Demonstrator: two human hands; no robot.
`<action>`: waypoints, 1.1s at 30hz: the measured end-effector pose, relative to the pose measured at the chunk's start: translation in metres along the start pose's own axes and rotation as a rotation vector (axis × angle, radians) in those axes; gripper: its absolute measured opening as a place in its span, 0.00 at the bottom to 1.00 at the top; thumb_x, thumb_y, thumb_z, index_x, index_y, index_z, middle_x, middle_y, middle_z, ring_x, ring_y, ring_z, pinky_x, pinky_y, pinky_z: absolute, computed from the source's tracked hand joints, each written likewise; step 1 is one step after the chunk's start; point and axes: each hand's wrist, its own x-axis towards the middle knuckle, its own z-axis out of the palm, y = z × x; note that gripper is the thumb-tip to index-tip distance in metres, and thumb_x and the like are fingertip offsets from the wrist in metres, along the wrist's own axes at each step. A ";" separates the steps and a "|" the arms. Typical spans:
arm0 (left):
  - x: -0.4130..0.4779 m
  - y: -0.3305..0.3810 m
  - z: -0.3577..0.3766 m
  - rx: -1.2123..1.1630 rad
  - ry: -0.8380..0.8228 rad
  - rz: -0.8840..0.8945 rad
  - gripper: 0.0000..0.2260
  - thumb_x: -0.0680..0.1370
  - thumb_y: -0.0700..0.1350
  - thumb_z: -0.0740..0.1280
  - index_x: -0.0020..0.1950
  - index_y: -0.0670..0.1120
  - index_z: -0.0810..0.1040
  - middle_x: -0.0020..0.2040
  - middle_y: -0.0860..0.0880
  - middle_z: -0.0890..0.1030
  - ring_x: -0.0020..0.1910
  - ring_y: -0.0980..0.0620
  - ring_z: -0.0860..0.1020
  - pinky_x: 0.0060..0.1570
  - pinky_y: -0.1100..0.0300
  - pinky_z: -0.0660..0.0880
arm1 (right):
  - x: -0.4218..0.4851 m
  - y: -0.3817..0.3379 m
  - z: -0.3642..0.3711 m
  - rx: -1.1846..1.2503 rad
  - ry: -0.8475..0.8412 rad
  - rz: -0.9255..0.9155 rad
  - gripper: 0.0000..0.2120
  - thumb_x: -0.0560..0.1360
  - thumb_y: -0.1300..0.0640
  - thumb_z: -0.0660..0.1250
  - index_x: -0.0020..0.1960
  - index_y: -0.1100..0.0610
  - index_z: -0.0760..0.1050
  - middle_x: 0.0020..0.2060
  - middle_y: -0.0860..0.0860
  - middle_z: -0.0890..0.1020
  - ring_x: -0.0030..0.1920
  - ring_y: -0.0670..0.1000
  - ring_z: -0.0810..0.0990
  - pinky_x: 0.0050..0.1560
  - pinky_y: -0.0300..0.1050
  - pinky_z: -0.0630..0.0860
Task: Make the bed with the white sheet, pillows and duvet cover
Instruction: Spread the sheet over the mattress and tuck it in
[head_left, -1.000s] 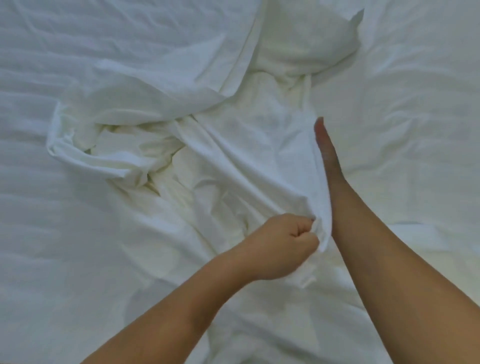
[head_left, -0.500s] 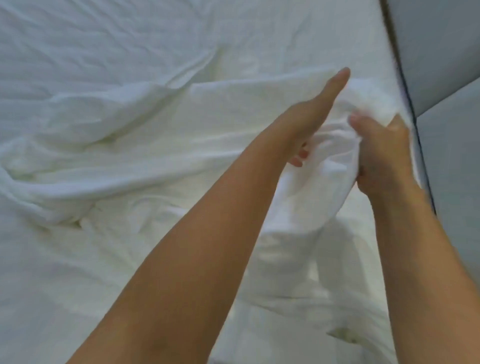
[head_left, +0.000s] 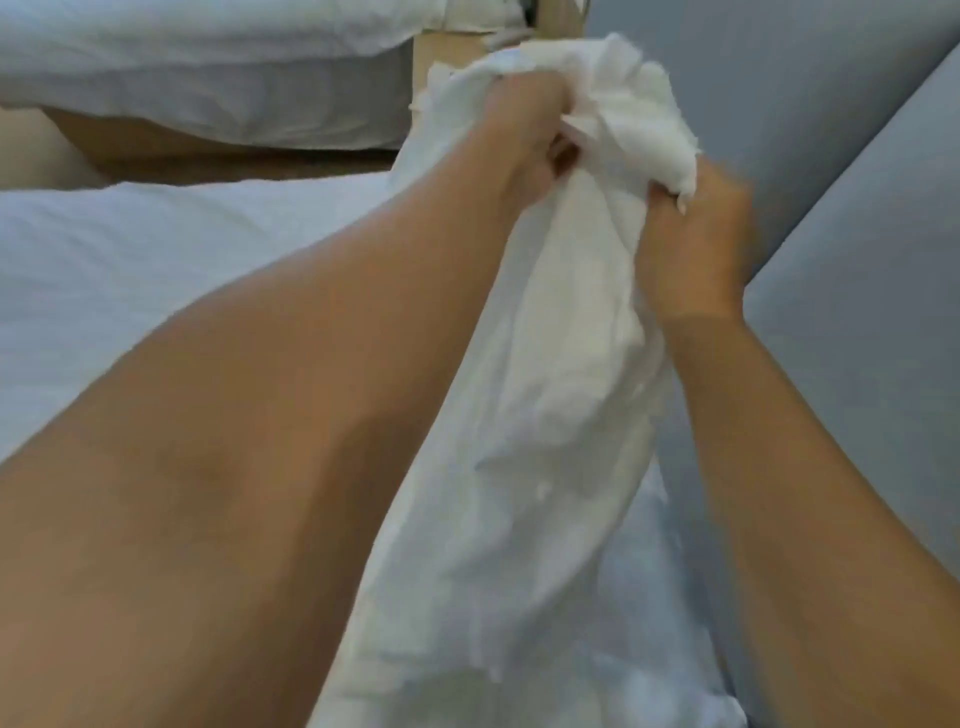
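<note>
Head view, looking forward and down along both bare forearms. The left hand (head_left: 524, 132) is raised at upper centre, its fingers curled tight into a bunched mass of white fabric (head_left: 566, 374); the knuckles face the camera and the fingertips are buried in the cloth. The right hand (head_left: 693, 244) sits just beside and slightly lower, to the right, its fingers likewise curled round the same bundle, with a crumpled lobe of cloth standing above the thumb. The two hands are close together, with a narrow band of gathered cloth between them.

From the grip, the white fabric hangs down between the forearms as a long, rumpled column that widens toward the bottom edge, where it meets the bed surface. The frame is motion-blurred, so whether this piece is the sheet or the duvet cover cannot be told.

To the left, behind the left forearm, lies the bed (head_left: 156, 270), covered in smooth white cloth. Along the right side stands a grey-blue padded headboard (head_left: 857, 338) in panels, with a diagonal seam running between two of them. At upper left, a second bed (head_left: 208, 67) with white bedding stands apart from the first, a strip of brown floor (head_left: 218, 161) showing between them.
</note>
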 end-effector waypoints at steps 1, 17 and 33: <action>0.012 0.021 0.029 -0.033 -0.030 0.022 0.12 0.76 0.30 0.56 0.35 0.42 0.68 0.25 0.48 0.71 0.25 0.52 0.70 0.24 0.64 0.69 | 0.032 0.002 -0.003 -0.019 0.111 0.001 0.11 0.78 0.60 0.57 0.55 0.57 0.76 0.50 0.55 0.80 0.50 0.55 0.77 0.47 0.48 0.69; 0.167 -0.377 -0.132 1.735 0.012 0.212 0.29 0.78 0.65 0.47 0.77 0.58 0.50 0.78 0.47 0.42 0.76 0.42 0.41 0.67 0.43 0.33 | -0.055 0.315 0.246 -0.692 -0.493 -0.037 0.31 0.76 0.41 0.46 0.77 0.51 0.55 0.76 0.59 0.56 0.76 0.59 0.53 0.69 0.54 0.38; 0.224 -0.322 -0.125 1.475 -0.078 0.157 0.30 0.78 0.62 0.52 0.78 0.53 0.51 0.79 0.48 0.47 0.77 0.47 0.43 0.72 0.50 0.40 | 0.068 0.311 0.344 -0.628 -0.259 -0.145 0.24 0.82 0.53 0.49 0.76 0.59 0.56 0.76 0.54 0.57 0.76 0.53 0.55 0.72 0.47 0.47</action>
